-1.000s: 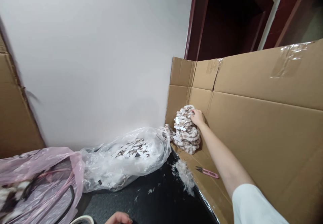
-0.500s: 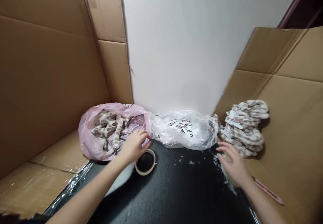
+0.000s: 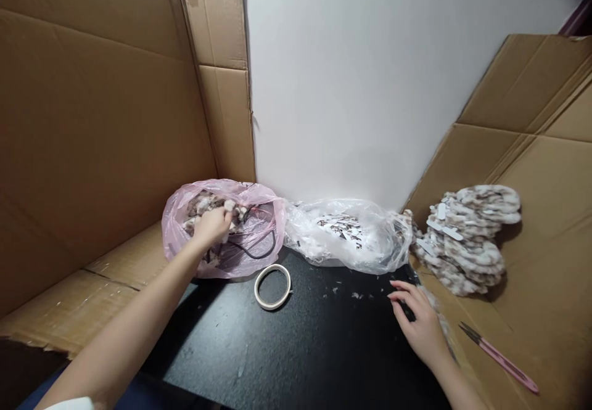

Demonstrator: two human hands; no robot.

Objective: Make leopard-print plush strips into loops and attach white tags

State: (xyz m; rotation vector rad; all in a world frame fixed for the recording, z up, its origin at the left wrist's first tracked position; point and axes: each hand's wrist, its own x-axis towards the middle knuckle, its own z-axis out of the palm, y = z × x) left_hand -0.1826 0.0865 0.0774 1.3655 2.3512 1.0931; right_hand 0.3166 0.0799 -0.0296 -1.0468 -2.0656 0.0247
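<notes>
My left hand [image 3: 213, 225] reaches into a pink plastic bag [image 3: 173, 225] at the back left. Its fingers are closed on a fluffy brown-and-white piece [image 3: 230, 205] among others like it. A thin dark band [image 3: 254, 256] curves through the bag beside them. Above the right part of the black table [image 3: 314, 348], my right hand [image 3: 419, 320] is open, fingers apart and bent, with nothing in it. Between the hands a roll of cream tape [image 3: 272, 305] lies flat, near the pink bag's front.
A clear plastic bag [image 3: 305, 237] with small printed white tags [image 3: 340, 228] lies against the wall. Right of it, fluffy banded pieces [image 3: 481, 256] with white labels are heaped on cardboard [image 3: 555, 262]. Pink-handled thread snips [image 3: 504, 360] lie in front. Cardboard walls [image 3: 92, 120] rise at left.
My left hand has moved left and up from beside the tape into the pink bag and closed on a fluffy piece. The right hand has come slightly nearer, still open.
</notes>
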